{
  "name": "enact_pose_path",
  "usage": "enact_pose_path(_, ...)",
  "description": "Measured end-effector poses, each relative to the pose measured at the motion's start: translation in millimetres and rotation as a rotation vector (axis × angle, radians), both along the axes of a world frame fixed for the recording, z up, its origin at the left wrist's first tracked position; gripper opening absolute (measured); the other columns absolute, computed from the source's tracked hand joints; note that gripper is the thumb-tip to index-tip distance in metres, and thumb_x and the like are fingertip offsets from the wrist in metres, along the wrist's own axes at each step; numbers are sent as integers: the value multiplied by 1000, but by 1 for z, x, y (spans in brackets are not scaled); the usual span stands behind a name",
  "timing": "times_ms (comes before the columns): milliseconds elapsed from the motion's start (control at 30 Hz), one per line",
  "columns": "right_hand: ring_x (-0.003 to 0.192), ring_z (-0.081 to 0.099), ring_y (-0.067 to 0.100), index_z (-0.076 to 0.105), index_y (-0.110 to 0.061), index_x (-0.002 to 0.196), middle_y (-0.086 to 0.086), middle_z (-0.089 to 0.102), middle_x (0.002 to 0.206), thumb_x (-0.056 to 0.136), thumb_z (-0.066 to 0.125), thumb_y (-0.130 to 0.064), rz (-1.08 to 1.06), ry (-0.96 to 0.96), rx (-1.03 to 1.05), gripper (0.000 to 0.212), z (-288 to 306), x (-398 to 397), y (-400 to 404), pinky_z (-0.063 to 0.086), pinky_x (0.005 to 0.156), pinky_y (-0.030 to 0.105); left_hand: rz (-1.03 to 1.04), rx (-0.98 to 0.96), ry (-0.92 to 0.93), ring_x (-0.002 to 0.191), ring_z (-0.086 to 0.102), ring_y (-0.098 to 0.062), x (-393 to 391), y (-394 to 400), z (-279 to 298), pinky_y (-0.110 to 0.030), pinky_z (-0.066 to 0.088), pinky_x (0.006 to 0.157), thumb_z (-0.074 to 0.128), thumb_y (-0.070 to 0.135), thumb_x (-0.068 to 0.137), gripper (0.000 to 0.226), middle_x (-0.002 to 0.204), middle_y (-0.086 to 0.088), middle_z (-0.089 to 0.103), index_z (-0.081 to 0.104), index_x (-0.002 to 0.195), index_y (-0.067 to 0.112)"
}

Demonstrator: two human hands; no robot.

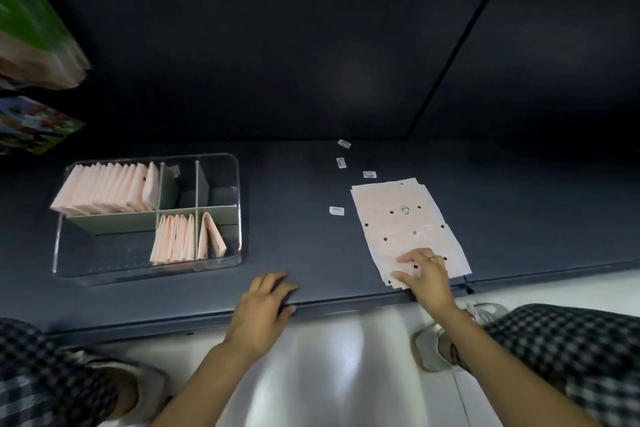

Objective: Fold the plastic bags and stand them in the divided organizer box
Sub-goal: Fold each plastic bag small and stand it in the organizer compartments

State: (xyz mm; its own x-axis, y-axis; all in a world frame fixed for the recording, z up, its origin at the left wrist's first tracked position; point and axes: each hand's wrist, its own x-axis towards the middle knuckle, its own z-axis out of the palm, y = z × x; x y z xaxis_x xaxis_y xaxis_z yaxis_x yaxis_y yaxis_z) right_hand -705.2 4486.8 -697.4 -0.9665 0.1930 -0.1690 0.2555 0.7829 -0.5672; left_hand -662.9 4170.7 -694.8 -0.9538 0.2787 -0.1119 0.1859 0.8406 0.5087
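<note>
The flat plastic bags (408, 225) right of centre are pale pink with black dots. The folded bags (107, 189) at left are pink too — inside a clear organizer box (145, 270) with sage-green dividers (114, 220). The shelf (294, 218) is dark slate blue; the trousers (571, 350), lower right, are black-and-white checked.

We note: organizer box (227, 163) clear glossy plastic; bags (405, 218) thin pale plastic at 3 o'clock; table (294, 211) matt, smooth.
</note>
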Motion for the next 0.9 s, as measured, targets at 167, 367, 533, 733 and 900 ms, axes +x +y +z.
enact_pose_path(167, 100, 53, 27, 71, -12, 80, 1, 61, 92, 83, 69, -10, -81, 61, -184, 4, -4, -5, 1, 41, 80, 28, -11, -40, -49, 138, 25, -15, 0, 0, -4, -27, 24, 111, 54, 35, 93, 43, 147, 8, 33, 47, 134, 29)
enact_pose_path(367, 98, 50, 21, 75, -13, 88, -3, 64, 88, 88, 64, -15, -30, 92, -209, 11, 5, -9, -20, 39, 81, 25, -22, -30, -78, 139, 23, -13, -5, 14, 5, -25, 21, 112, 52, 35, 94, 41, 146, 8, 33, 48, 134, 29)
enact_pose_path(533, 84, 59, 17, 75, -12, 83, 2, 70, 84, 85, 67, -16, 174, 97, -264, 9, 29, -12, -63, 43, 76, 25, -51, 96, 22, 136, 26, -10, -10, 33, 19, -21, 22, 112, 61, 27, 90, 53, 143, 11, 38, 42, 139, 27)
enact_pose_path(733, 78, 62, 13, 74, -14, 81, -1, 71, 79, 87, 64, -22, 450, -151, -333, 14, 47, -3, -122, 45, 76, 26, 85, 342, -121, 87, 49, 5, -17, 44, 29, -7, 34, 75, 73, 12, 78, 35, 97, 11, 64, 65, 112, 16)
enact_pose_path(900, 76, 58, 7, 67, -17, 88, -3, 67, 83, 78, 71, -43, 457, -352, -369, 28, 60, -4, -124, 46, 75, 24, 271, 443, -284, 55, 41, -4, -15, 26, 18, -23, 35, 59, 66, 6, 82, 9, 57, 7, 53, 70, 74, 9)
